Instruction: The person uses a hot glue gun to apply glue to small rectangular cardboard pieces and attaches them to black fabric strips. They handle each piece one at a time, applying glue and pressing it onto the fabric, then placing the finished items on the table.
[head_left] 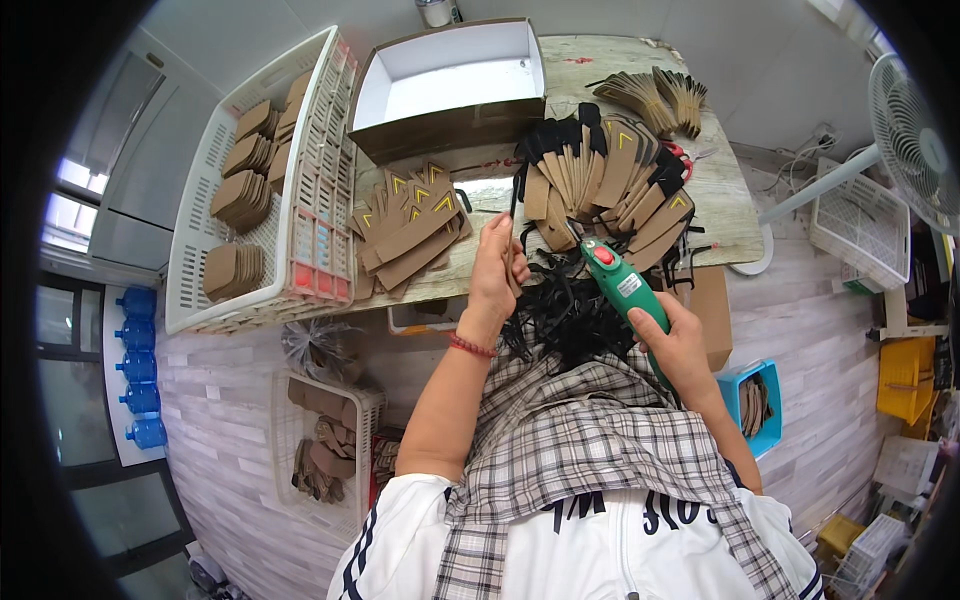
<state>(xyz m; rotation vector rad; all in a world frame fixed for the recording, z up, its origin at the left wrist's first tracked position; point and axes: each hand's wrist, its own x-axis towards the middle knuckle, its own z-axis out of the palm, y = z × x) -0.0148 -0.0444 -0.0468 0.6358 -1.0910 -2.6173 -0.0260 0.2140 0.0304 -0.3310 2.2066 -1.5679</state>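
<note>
My left hand (pixel 495 268) grips a thin brown piece with black edging (pixel 516 195), held upright and seen nearly edge-on. In my right hand (pixel 672 340) is a green electric hand cutter (pixel 622 280) with a red button; its head points up and left, apart from the held piece. Beneath both hands, a heap of black fabric scraps (pixel 570 315) lies over my plaid apron (pixel 590 420). Beyond the cutter, a fanned pile of brown pieces with black ends (pixel 590 165) rests on the table. Brown pieces with yellow chevrons (pixel 405 230) lie to the left of my left hand.
A white crate (pixel 300 225) of stacked brown pieces stands at left, beside an open box (pixel 450 85). Red-handled scissors (pixel 685 158) and brown bundles (pixel 650 98) lie at the table's right. On the floor are a crate (pixel 370 410) and blue bin (pixel 735 400); a fan (pixel 910 130) stands right.
</note>
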